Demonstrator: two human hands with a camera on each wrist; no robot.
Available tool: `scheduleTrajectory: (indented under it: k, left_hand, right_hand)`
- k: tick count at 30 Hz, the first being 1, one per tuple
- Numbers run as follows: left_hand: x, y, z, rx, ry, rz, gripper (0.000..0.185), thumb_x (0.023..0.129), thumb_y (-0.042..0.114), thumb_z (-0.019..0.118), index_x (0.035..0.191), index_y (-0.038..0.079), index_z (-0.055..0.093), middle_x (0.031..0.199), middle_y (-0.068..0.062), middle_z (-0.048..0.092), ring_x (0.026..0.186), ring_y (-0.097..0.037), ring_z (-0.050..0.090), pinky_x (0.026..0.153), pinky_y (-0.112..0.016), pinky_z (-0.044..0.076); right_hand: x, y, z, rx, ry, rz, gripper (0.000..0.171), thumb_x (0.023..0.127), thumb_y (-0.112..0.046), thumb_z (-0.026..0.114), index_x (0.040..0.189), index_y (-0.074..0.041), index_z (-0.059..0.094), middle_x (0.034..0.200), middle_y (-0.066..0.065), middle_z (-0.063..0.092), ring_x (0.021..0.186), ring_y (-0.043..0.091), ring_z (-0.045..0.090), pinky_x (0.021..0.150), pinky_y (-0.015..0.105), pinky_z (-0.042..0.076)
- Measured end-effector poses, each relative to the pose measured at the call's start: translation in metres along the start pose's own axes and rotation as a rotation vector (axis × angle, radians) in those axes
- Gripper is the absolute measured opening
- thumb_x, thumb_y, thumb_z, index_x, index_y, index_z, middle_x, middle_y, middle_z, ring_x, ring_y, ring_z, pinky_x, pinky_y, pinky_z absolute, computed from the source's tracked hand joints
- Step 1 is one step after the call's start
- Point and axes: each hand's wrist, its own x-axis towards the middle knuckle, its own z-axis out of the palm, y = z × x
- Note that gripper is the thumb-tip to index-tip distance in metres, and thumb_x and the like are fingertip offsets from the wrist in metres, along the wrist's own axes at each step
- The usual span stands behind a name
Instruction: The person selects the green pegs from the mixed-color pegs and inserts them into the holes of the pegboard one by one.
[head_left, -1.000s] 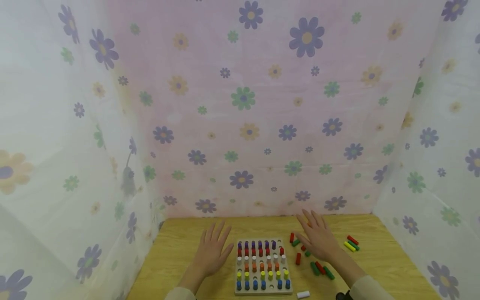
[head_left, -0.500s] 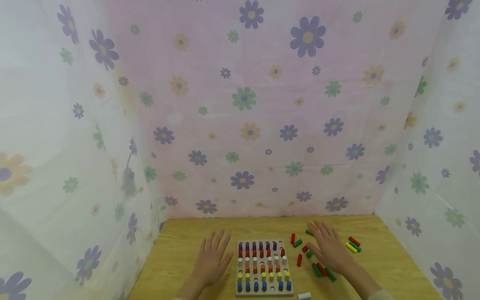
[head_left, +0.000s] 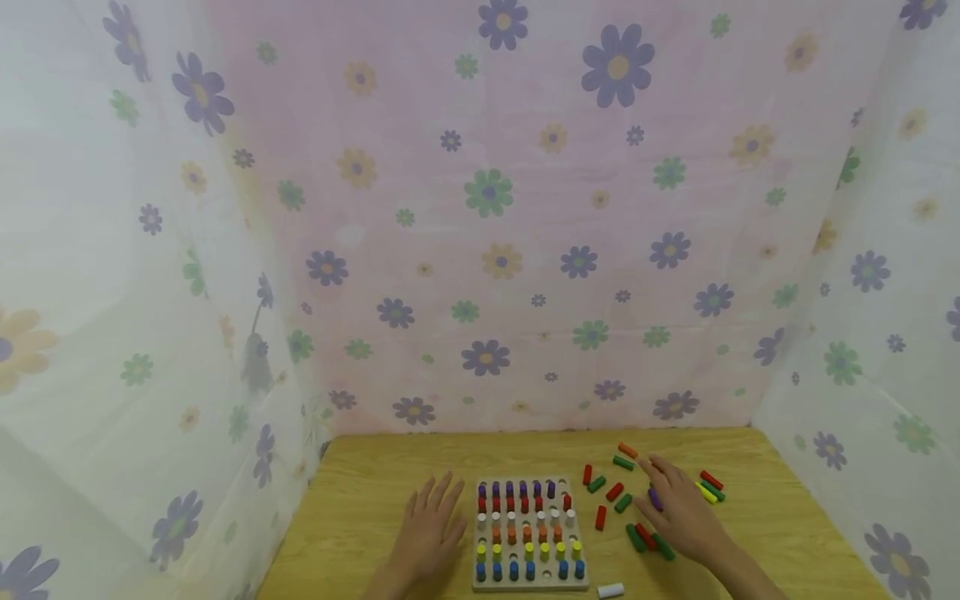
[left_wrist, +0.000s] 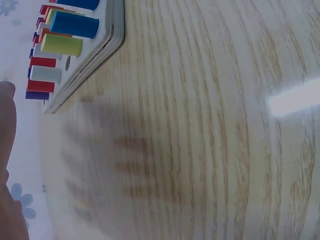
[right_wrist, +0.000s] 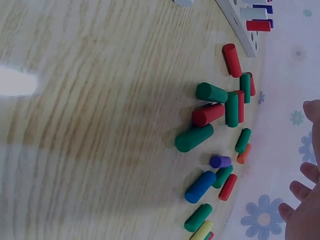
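My left hand (head_left: 426,529) is held left of a pegboard (head_left: 531,587), fingers extended and holding nothing. Its shadow falls on the table in the left wrist view, where only part of the hand (left_wrist: 9,200) shows. Upright pegs fill most of the board in rows of purple, red, white, orange, yellow and blue. To the right, my right hand (head_left: 681,510) is above loose pegs with nothing in its fingers. A purple peg (head_left: 656,499) lies by its thumb side. The right wrist view also shows a blue peg (right_wrist: 200,187), which the hand hides from the head view.
Loose red and green pegs (head_left: 635,538) are scattered right of the board. An orange peg (head_left: 627,450) lies toward the back. A white peg (head_left: 611,591) rests near the front. Flowered sheets (head_left: 487,250) enclose the wooden table (head_left: 360,483) at the back and sides.
My right hand has shifted right and toward me, uncovering the orange, green and purple pegs. The left hand has lowered slightly in the head view. The pegs in the board look unchanged.
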Motion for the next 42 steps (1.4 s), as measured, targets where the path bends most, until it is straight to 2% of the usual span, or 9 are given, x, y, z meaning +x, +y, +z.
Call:
scheduleTrajectory:
  k: [3,6,13,20,25,31,35,42]
  left_hand:
    - [-0.004,-0.003,0.005,-0.021,0.005,-0.008,0.054,0.103,0.027,0.061,0.151,0.008,0.048,0.154,-0.023,0.045,0.136,-0.055,0.04,0.106,-0.081,0.032]
    - [-0.008,-0.004,0.008,-0.037,-0.024,-0.033,0.053,0.104,0.029,0.059,0.152,0.008,0.048,0.155,-0.022,0.044,0.138,-0.053,0.04,0.108,-0.079,0.031]
    - [-0.013,-0.002,0.012,-0.088,-0.132,-0.105,0.054,0.108,0.031,0.051,0.156,0.009,0.042,0.161,-0.02,0.037,0.145,-0.05,0.033,0.116,-0.075,0.026]
    - [-0.012,-0.001,0.015,-0.135,-0.162,-0.134,0.055,0.108,0.032,0.05,0.158,0.009,0.04,0.162,-0.02,0.034,0.148,-0.048,0.031,0.118,-0.073,0.023]
    - [-0.015,-0.001,0.019,-0.148,-0.185,-0.142,0.057,0.109,0.035,0.049,0.159,0.01,0.038,0.163,-0.019,0.033,0.149,-0.046,0.03,0.12,-0.068,0.024]
    - [-0.019,-0.001,0.027,-0.179,-0.219,-0.165,0.059,0.109,0.04,0.047,0.16,0.011,0.037,0.163,-0.017,0.034,0.149,-0.043,0.032,0.121,-0.066,0.026]
    - [-0.022,0.001,0.033,-0.192,-0.237,-0.177,0.061,0.109,0.044,0.046,0.16,0.013,0.037,0.162,-0.016,0.036,0.148,-0.041,0.034,0.12,-0.064,0.029]
    - [-0.024,0.004,0.036,-0.206,-0.241,-0.19,0.058,0.108,0.044,0.047,0.157,0.014,0.043,0.16,-0.014,0.041,0.147,-0.041,0.036,0.119,-0.064,0.031]
  right_hand:
    - [-0.004,0.003,0.001,0.015,0.012,0.0,0.058,0.097,-0.023,0.073,0.144,0.005,0.053,0.142,0.028,0.053,0.126,0.05,0.053,0.099,0.068,0.048]
    - [-0.009,0.006,0.001,0.028,0.009,0.019,0.057,0.097,-0.022,0.073,0.142,0.006,0.054,0.139,0.028,0.055,0.124,0.048,0.055,0.098,0.067,0.05]
    - [-0.024,0.021,-0.004,0.097,-0.043,0.151,0.054,0.097,-0.022,0.073,0.137,0.01,0.055,0.132,0.03,0.057,0.119,0.052,0.056,0.096,0.068,0.051]
    - [-0.03,0.037,-0.001,0.189,-0.073,0.237,0.055,0.097,-0.021,0.072,0.136,0.014,0.053,0.124,0.029,0.061,0.111,0.048,0.062,0.089,0.063,0.056]
    - [-0.035,0.04,0.004,0.253,-0.116,0.302,0.053,0.098,-0.02,0.071,0.134,0.014,0.054,0.127,0.031,0.06,0.111,0.044,0.062,0.088,0.056,0.059]
    - [-0.04,0.039,0.006,0.337,-0.179,0.421,0.05,0.097,-0.019,0.072,0.132,0.014,0.055,0.115,0.02,0.065,0.096,0.026,0.066,0.079,0.04,0.061]
    - [-0.044,0.038,0.009,0.382,-0.209,0.486,0.047,0.098,-0.019,0.07,0.129,0.014,0.055,0.108,0.014,0.063,0.091,0.022,0.064,0.076,0.039,0.061]
    - [-0.048,0.038,0.017,0.446,-0.231,0.547,0.044,0.099,-0.018,0.069,0.128,0.011,0.056,0.108,0.011,0.063,0.092,0.02,0.064,0.079,0.037,0.06]
